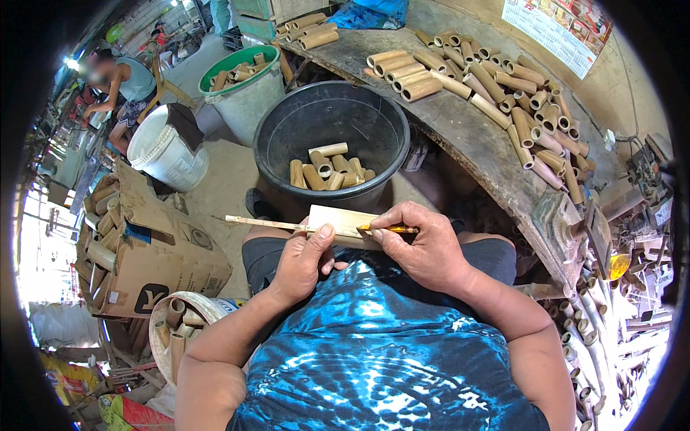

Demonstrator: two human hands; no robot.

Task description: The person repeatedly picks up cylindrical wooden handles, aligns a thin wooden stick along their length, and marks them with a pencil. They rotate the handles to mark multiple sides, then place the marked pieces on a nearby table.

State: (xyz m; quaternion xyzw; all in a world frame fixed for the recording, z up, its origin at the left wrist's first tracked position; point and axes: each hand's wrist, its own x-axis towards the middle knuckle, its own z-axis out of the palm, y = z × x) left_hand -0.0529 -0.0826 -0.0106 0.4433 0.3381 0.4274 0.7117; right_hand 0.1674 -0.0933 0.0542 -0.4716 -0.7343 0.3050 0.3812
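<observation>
Two bare hands met over the person's lap, just in front of a blue tie-dyed shirt (381,345). The left hand (305,260) held a flat, pale piece of bamboo (345,221), its thumb pressed along the near face and the fingers curled underneath, clamped on the piece. A thin wooden ruler (262,223) lay along the upper edge of that piece and stuck out well to the left. The right hand (424,248) gripped a yellow pencil (392,230), fingers closed together around it, with the tip touching the right end of the bamboo piece.

Just beyond the hands stood a black bucket (330,115) on the floor, with a handful of short bamboo tubes (330,171) lying in its bottom. To its right ran a curved grey worktop (460,126), crowded with many more cut bamboo tubes (496,86) lying on their sides. A green tub (248,86) behind the bucket also carried tubes, and a white bucket (169,151) sat tilted to the left of it. A torn cardboard box (154,251) at the left held longer bamboo lengths, and a round basket (183,327) near the left elbow held a few more. Another person (126,82) sat far off at the upper left.
</observation>
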